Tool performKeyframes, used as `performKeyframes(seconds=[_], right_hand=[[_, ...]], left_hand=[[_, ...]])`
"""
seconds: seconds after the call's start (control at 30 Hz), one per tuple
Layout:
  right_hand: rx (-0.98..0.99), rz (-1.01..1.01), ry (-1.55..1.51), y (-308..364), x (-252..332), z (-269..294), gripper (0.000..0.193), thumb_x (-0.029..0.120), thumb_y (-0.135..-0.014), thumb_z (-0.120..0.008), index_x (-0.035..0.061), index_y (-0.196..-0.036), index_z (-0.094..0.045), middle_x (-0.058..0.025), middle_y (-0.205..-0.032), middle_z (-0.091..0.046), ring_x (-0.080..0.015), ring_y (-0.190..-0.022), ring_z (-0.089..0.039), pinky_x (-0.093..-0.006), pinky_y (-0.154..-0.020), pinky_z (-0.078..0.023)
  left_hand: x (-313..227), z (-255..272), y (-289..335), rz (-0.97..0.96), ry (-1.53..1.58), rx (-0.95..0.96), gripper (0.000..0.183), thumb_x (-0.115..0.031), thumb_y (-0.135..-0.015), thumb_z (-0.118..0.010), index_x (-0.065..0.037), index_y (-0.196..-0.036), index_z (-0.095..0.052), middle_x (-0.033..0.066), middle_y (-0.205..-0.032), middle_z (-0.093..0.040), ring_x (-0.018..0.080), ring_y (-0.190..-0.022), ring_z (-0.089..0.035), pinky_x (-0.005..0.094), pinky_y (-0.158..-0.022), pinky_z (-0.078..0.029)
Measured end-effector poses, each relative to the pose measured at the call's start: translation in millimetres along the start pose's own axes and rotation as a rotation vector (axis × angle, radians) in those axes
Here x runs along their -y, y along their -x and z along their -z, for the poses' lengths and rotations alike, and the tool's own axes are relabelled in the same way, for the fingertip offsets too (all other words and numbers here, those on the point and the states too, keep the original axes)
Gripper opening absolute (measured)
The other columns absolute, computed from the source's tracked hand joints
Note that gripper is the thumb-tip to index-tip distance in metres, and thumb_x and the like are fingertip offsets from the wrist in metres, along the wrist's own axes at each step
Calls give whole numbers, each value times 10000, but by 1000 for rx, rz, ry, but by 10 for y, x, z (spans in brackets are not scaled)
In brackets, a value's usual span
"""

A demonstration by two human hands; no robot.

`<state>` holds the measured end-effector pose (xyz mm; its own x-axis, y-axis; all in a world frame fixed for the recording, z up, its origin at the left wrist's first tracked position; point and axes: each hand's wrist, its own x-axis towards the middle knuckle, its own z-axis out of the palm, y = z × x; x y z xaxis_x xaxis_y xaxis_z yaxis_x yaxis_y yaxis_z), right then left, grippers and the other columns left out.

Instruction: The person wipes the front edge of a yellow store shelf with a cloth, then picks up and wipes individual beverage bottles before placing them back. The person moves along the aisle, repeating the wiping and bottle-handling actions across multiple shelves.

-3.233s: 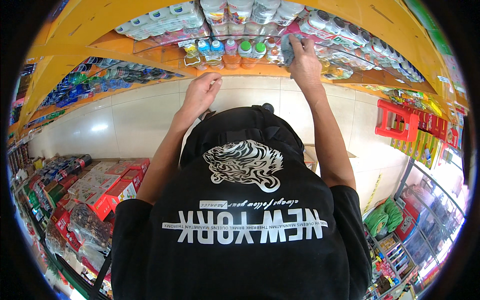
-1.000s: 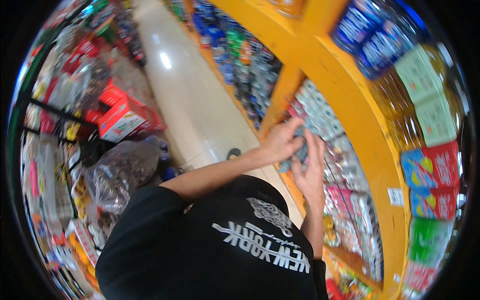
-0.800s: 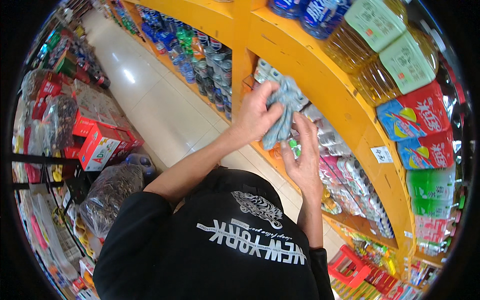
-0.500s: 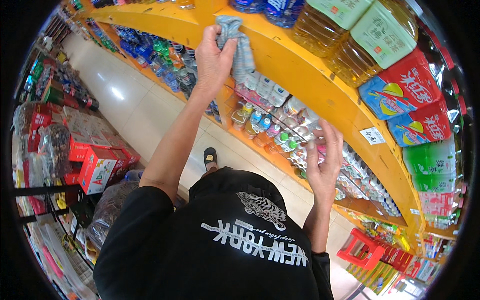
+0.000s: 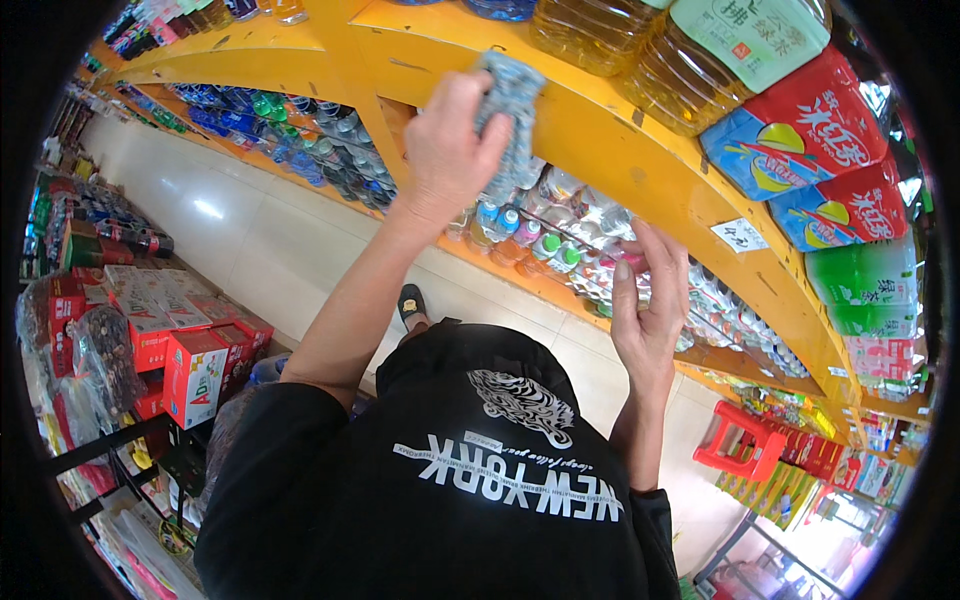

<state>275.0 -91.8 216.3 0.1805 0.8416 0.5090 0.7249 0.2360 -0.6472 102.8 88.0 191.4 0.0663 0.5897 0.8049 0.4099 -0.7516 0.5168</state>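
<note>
A crumpled grey-blue cloth [image 5: 518, 105] is gripped in my left hand [image 5: 452, 150], fingers closed round it. It lies against the front edge of the yellow shelf [image 5: 590, 150], and its lower end hangs down over the bottles beneath. My right hand [image 5: 650, 300] is raised in front of the lower shelf, thumb and fingers curved and apart with nothing visible between them. Large bottles of amber drink [image 5: 690, 80] with pale green labels stand on the upper shelf, above and right of the cloth.
Red and blue drink packs [image 5: 825, 125] and a white price tag [image 5: 739, 235] line the shelf to the right. Small bottles [image 5: 545, 245] fill the lower shelf. Red cartons [image 5: 195, 375] are stacked at left; a red plastic stool [image 5: 738, 440] stands at lower right.
My left hand has moved right and slightly down along the shelf edge with the cloth. The right hand has hardly moved in the picture. The whole view has shifted a little.
</note>
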Motion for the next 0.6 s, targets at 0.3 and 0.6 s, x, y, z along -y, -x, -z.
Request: performKeyframes(seconds=[0.3, 0.6], right_hand=[[-1, 110, 2, 66, -24, -111, 386, -64, -789, -612, -15, -1170, -580, -183, -1113, -569, -350, -969, -598, -392, -817, -503], [-41, 69, -9, 158, -75, -39, 367, -52, -790, -607, -16, -1154, -577, -168, -1116, -555, -330, -943, -606, -369, -787, -512]], left_hand=[[777, 521, -219, 354, 391, -147, 200, -41, -904, -623, -10, -1089, -555, 45, -1009, -604, 89, -882, -562, 236, -760, -480], [274, 145, -62, 288, 371, 1, 233, -40, -923, -600, 19, -1116, -483, 59, -998, -580, 86, -862, -553, 223, -741, -478]])
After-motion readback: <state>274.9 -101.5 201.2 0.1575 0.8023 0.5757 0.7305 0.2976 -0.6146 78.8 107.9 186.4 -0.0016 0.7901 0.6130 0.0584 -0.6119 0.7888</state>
